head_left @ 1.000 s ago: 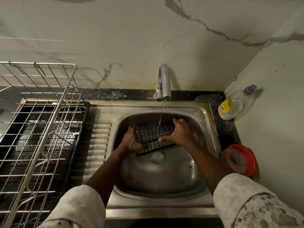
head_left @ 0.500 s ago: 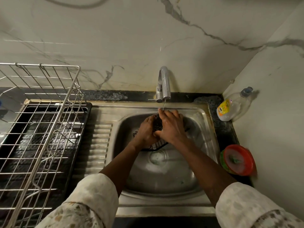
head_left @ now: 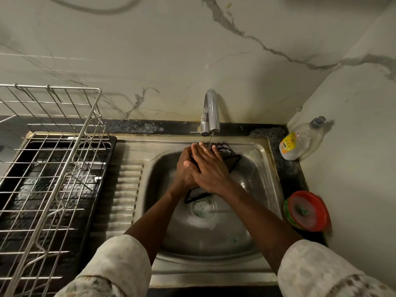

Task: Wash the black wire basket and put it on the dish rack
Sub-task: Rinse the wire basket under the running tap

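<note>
The black wire basket [head_left: 229, 156] is held tilted over the steel sink [head_left: 261, 168], its far end under the thin stream from the tap [head_left: 211, 112]. My left hand [head_left: 185, 170] grips the basket's left side from beneath. Over the basket's top lies my right hand [head_left: 211, 168], fingers stretched flat toward the tap and wet. Most of the basket is hidden by both hands; a lower corner [head_left: 192, 196] shows above the drain. The wire dish rack [head_left: 49, 168] stands on the counter to the left, on a black tray.
A clear dish soap bottle [head_left: 300, 140] with a yellow label leans in the back right corner. A red and green round tub [head_left: 307, 211] sits right of the sink. The ribbed drainboard [head_left: 126, 189] lies between sink and rack. Foam sits by the drain [head_left: 202, 209].
The basket has turned from lying broadside between my spread hands to tilted lengthwise toward the tap. My right hand moved over its top, and both hands came together nearer the tap.
</note>
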A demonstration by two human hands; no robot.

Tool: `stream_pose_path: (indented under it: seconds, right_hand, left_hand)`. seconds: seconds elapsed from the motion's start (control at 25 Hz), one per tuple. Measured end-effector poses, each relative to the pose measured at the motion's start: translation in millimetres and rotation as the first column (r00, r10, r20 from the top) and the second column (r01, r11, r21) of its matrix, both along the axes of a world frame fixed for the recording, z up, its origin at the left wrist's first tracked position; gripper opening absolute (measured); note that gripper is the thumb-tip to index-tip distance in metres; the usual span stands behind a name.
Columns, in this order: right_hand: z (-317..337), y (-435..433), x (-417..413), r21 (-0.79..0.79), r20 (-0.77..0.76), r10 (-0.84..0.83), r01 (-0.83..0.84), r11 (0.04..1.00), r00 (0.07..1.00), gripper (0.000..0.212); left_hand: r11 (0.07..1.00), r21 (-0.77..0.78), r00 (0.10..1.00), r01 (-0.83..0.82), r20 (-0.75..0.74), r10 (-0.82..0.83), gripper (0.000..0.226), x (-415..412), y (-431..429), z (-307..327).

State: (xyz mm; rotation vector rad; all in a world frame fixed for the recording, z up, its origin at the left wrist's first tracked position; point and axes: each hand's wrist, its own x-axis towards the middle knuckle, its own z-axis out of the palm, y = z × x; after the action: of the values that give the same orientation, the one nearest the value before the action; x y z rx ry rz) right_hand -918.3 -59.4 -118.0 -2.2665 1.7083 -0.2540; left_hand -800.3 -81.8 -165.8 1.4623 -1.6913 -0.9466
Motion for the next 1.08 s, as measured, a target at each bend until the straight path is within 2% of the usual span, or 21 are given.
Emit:
stream_pose_path:
  seconds: [0.2, 0.28, 0.36, 0.52, 0.6, 0.64, 0.72, 0.76, 0.84, 0.96, 1.08]
  right_hand:
    - [2, -3, 14, 0.096, -0.032, -0.033, 0.036, 0.995, 0.999, 0.075]
    - [2, -7, 9, 0.141, -0.028, -0.043, 0.046, 0.989, 0.999, 0.074]
    - [0, -16, -8, 0.226, -0.029, -0.136, 0.139, 0.964, 0.990, 0.077]
    - [-1, -32, -29, 0.276, -0.215, -0.292, 0.345, 0.897, 0.932, 0.088]
    - [-2, -26, -1, 0.211, -0.234, -0.227, 0.277, 0.937, 0.945, 0.090]
    - [-4, -18, 15, 0.162, -0.229, -0.146, 0.185, 0.969, 0.962, 0.086]
    - [-9, -3, 35, 0.104, -0.216, -0.032, 0.055, 0.993, 0.976, 0.078]
    - [-11, -2, 36, 0.103, -0.214, -0.023, 0.046, 0.994, 0.977, 0.075]
    - [-13, -8, 31, 0.126, -0.216, -0.065, 0.094, 0.988, 0.974, 0.072]
    - [-12, -21, 28, 0.129, -0.210, -0.206, 0.235, 0.963, 0.956, 0.073]
    - [-11, -35, 20, 0.138, -0.291, -0.282, 0.331, 0.933, 0.915, 0.078]
  left_hand:
    - [0.994, -0.089, 0.998, 0.065, 0.017, -0.064, 0.075, 5, -3, 5]
    - [0.984, -0.137, 0.983, 0.110, 0.163, -0.087, 0.071, 10, -5, 10]
    - [0.981, -0.132, 0.966, 0.141, 0.235, -0.107, 0.064, 16, 0, 13]
    - [0.967, -0.133, 0.936, 0.219, 0.308, -0.169, 0.050, 14, 8, 14]
    - [0.966, -0.124, 0.916, 0.228, 0.363, -0.170, 0.050, 17, 7, 11]
    - [0.959, -0.156, 0.903, 0.238, 0.399, -0.159, 0.061, 19, 6, 2]
    - [0.939, -0.223, 0.905, 0.263, 0.394, -0.160, 0.080, 26, 11, -12]
    - [0.947, -0.213, 0.917, 0.240, 0.371, -0.149, 0.077, 26, 14, -8]
    - [0.963, -0.183, 0.923, 0.199, 0.364, -0.122, 0.067, 19, 9, 3]
    - [0.972, -0.078, 0.892, 0.221, 0.418, -0.170, 0.076, 16, 11, 11]
    - [0.991, -0.013, 0.943, 0.132, 0.309, -0.122, 0.071, 20, 17, 7]
